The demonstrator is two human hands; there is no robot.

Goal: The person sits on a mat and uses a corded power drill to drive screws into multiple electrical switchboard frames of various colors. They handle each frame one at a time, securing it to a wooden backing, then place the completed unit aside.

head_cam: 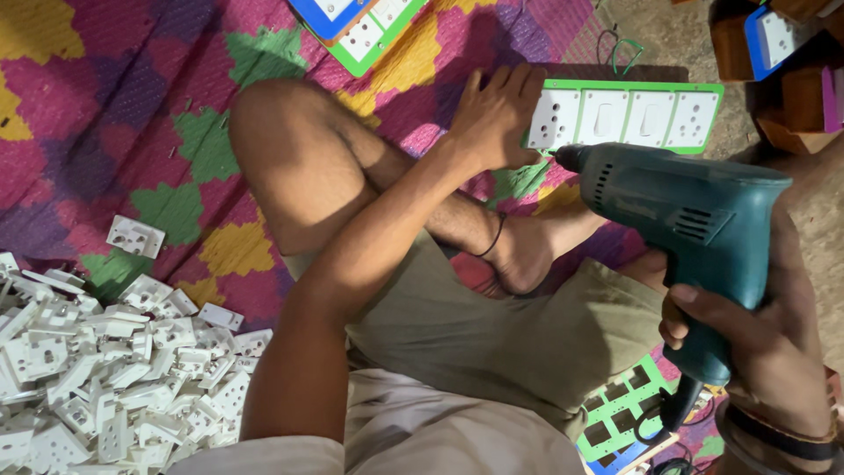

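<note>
My left hand [494, 116] presses down on the left end of a green-framed switchboard panel [626, 117] fitted with white sockets and switches. My right hand [763, 345] grips the handle of a teal electric drill [694, 215]. The drill's tip touches the panel's lower left corner, beside my left hand's fingers. The panel lies on a dark wooden board at the edge of the patterned mat. I sit cross-legged, and my bare knee and foot are below the panel.
A heap of several loose white socket modules [114, 369] lies at the lower left on the colourful mat [114, 114]. Blue and green panels [356, 22] lie at the top. Wooden boxes [791, 79] stand at the upper right. Empty green frames [624, 413] lie by my right thigh.
</note>
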